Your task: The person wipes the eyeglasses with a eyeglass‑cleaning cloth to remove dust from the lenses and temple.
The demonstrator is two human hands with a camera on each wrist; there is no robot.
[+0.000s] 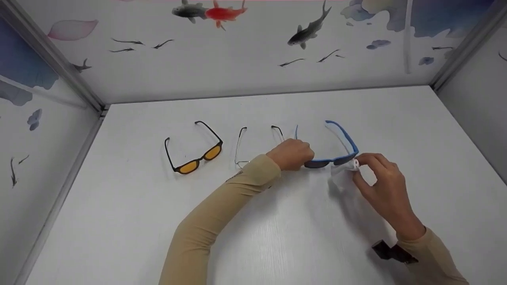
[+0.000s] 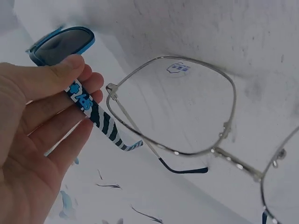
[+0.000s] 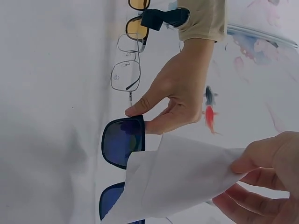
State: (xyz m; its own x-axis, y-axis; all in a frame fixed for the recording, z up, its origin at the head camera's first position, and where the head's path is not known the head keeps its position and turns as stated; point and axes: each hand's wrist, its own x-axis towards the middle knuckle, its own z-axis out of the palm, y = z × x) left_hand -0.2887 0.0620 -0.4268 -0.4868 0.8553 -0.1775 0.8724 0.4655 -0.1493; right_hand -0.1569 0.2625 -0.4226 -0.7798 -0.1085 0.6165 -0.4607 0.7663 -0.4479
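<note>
Blue-framed sunglasses [image 1: 349, 139] with dark lenses rest on the white table, their temples pointing to the far side. At the hinge end of one patterned temple [image 2: 100, 116], my left hand [image 1: 291, 154] pinches the frame between thumb and fingers. A thin white cloth [image 3: 182, 175], possibly a tissue, hangs from the thumb and fingertips of my right hand [image 1: 382, 186]. In the right wrist view it covers part of both lenses from that angle; whether it touches them I cannot tell. My left hand and sleeve partly hide the glasses with thin metal rims [image 2: 233, 98] beside it.
Black-framed glasses with orange lenses [image 1: 189, 167] lie at the left end of the row. White panels [image 1: 253, 71] printed with fish enclose the table [image 1: 269, 237] at the back and both sides. A black strap piece [image 1: 394, 252] sits on my right wrist.
</note>
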